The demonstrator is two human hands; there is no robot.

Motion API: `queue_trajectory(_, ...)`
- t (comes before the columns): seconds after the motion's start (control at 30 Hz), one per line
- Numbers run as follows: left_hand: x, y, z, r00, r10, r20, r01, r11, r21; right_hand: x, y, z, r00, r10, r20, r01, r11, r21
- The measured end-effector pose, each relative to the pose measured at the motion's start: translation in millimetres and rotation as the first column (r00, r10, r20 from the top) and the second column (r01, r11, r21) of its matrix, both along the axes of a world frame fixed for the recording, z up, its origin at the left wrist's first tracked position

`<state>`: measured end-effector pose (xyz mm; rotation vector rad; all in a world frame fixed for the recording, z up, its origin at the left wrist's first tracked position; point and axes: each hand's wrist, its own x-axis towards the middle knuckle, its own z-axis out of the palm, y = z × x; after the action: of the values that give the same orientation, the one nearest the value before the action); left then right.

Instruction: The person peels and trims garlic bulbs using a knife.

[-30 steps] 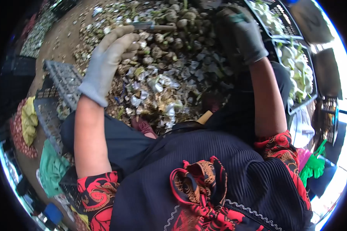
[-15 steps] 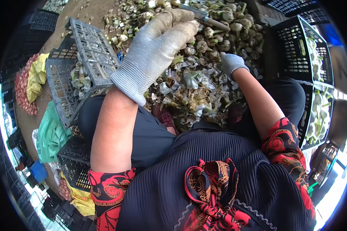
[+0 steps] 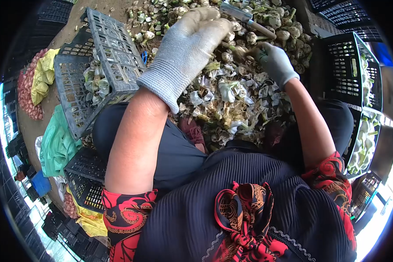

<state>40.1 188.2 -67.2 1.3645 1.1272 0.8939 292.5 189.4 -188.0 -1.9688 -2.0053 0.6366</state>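
Note:
My left hand point(image 3: 196, 41), in a grey-white glove with soiled fingers, reaches over the garlic heap, its thumb and fingers apart and nothing visible between them. My right hand point(image 3: 275, 63), also gloved, has its fingers curled in at the pile, right of the left fingertips. A brownish blurred shape shows at the right fingertips; I cannot tell what it is. Just beyond both hands a knife point(image 3: 261, 29) with a flat metal blade and wooden handle lies on the garlic bulbs point(image 3: 273, 19). Below the hands spreads a mound of peeled garlic skins point(image 3: 229, 91).
On the left, a grey plastic crate point(image 3: 113, 48) leans over another with trimmed garlic inside. Stacked black crates point(image 3: 345, 61) of white garlic point(image 3: 363, 148) stand to the right. A green sack point(image 3: 59, 142), yellow sack point(image 3: 43, 76) and red net bag point(image 3: 28, 94) lie farther left.
My right hand has lifted slightly and turned its fingers left, toward the left hand. The left hand keeps nearly the same pose. The whole view has shifted a little.

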Motion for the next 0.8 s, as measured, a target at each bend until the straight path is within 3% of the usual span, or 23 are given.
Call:
queue_trajectory(0.07, 0.6, 0.0, -0.8, 0.995, 0.067, -0.067, -0.068, 0.998, -0.011, -10.9, -13.5, 25.1, 0.932, -0.01, -0.362, 0.037, 0.997, 0.067)
queue_trajectory(0.13, -1.7, 4.3, -6.8, 0.971, -0.017, -0.239, 0.015, 1.0, -0.011, -21.1, -26.5, 43.1, 0.696, -0.054, -0.716, 0.101, 0.995, 0.024)
queue_trajectory(0.2, 3.0, 3.6, -9.1, 0.928, -0.116, -0.353, 0.105, 0.993, -0.051, -33.1, -45.4, 74.1, 0.551, -0.096, -0.829, 0.111, 0.993, -0.042)
queue_trajectory(0.23, 8.1, 2.6, -11.9, 0.935, -0.182, -0.305, 0.144, 0.979, -0.145, -40.4, -55.1, 91.9, 0.418, -0.103, -0.903, 0.096, 0.993, -0.069)
queue_trajectory(0.27, 13.6, 1.6, -13.6, 0.937, -0.245, -0.25, 0.186, 0.954, -0.237, -41.8, -60.9, 95.3, 0.452, -0.046, -0.891, 0.098, 0.995, -0.001)
queue_trajectory(0.33, 25.2, -6.4, -3.8, 0.953, -0.149, -0.263, 0.104, 0.979, -0.178, -34.4, -67.8, 96.7, 0.612, -0.001, -0.791, 0.067, 0.996, 0.051)
queue_trajectory(0.37, 27.9, -10.6, 5.8, 0.947, -0.111, -0.301, 0.028, 0.963, -0.266, -28.3, -68.2, 101.4, 0.617, 0.162, -0.77, -0.057, 0.985, 0.162)
queue_trajectory(0.4, 27.6, -10.1, 5.2, 0.96, -0.103, -0.262, 0.051, 0.979, -0.198, -24.4, -71.5, 117.6, 0.6, 0.119, -0.791, -0.132, 0.99, 0.049)
queue_trajectory(0.47, 31.5, -11.4, 10.8, 0.927, -0.181, -0.33, 0.135, 0.978, -0.158, -8.3, -73.9, 120.4, 0.663, 0.232, -0.712, -0.168, 0.973, 0.16)
queue_trajectory(0.53, 45.6, -26.5, 12.4, 0.923, -0.208, -0.325, 0.196, 0.978, -0.069, 4.4, -74.0, 119.8, 0.694, 0.275, -0.666, -0.245, 0.959, 0.141)
queue_trajectory(0.57, 46.3, -21.9, 11.7, 0.88, -0.351, -0.321, 0.3, 0.933, -0.197, 10.2, -73.8, 119.3, 0.71, 0.295, -0.639, -0.282, 0.951, 0.126)
queue_trajectory(0.6, 49.2, -24.8, 2.8, 0.89, -0.388, -0.241, 0.382, 0.921, -0.075, 8.1, -74.7, 112.1, 0.748, 0.363, -0.556, -0.289, 0.932, 0.219)
queue_trajectory(0.67, 53.7, -24.8, -6.2, 0.903, -0.417, -0.107, 0.399, 0.904, -0.155, 8.7, -83.4, 111.3, 0.774, 0.38, -0.506, -0.332, 0.925, 0.188)
queue_trajectory(0.7, 55.8, -26.6, -4.9, 0.908, -0.41, -0.091, 0.4, 0.91, -0.104, 7.8, -84.0, 107.0, 0.746, 0.421, -0.516, -0.341, 0.907, 0.246)
queue_trajectory(0.8, 57.4, -35.3, 8.1, 0.915, -0.4, -0.057, 0.401, 0.916, 0.009, 4.6, -90.4, 109.3, 0.605, 0.318, -0.73, -0.274, 0.944, 0.184)
